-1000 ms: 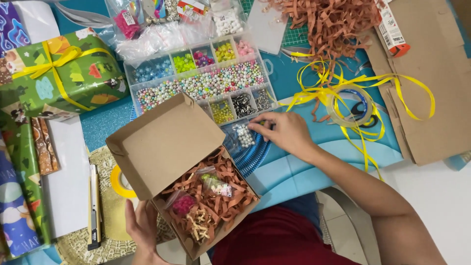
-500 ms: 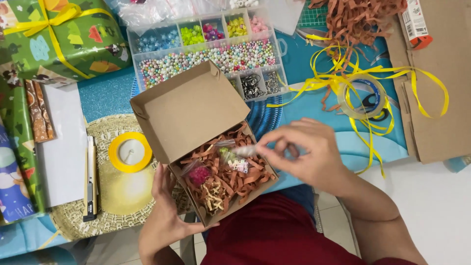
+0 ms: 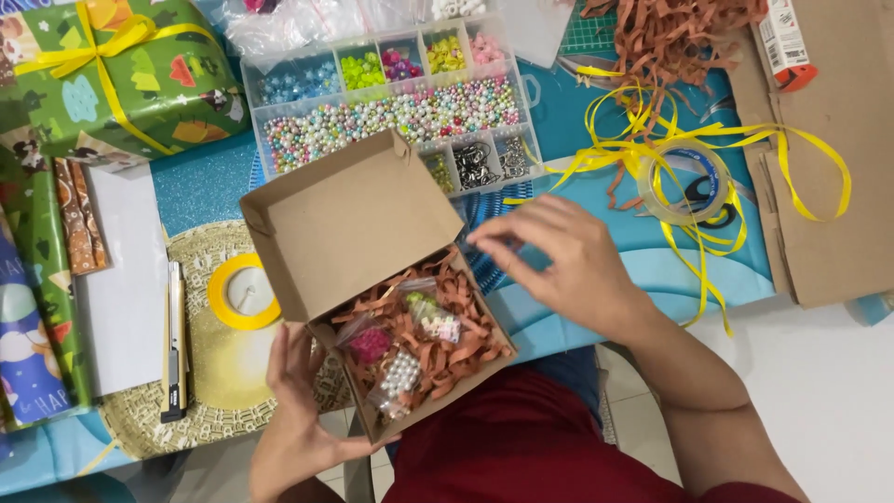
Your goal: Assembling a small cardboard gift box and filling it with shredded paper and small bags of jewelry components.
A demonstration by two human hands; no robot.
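The left hand came up from six o'clock, palm turned upward, wrist low at the bottom edge. Its fingers were spread and reached toward twelve o'clock, the thumb curling out toward three o'clock. The right hand hung near the centre, back of the hand facing up, empty, with nothing pinched. Its fingers were loosely bent and fanned toward nine o'clock, the tips apart from one another. The right forearm ran bare from the wrist down toward five o'clock, where a dark red sleeve met the corner. The two hands were well apart, left low, right higher.
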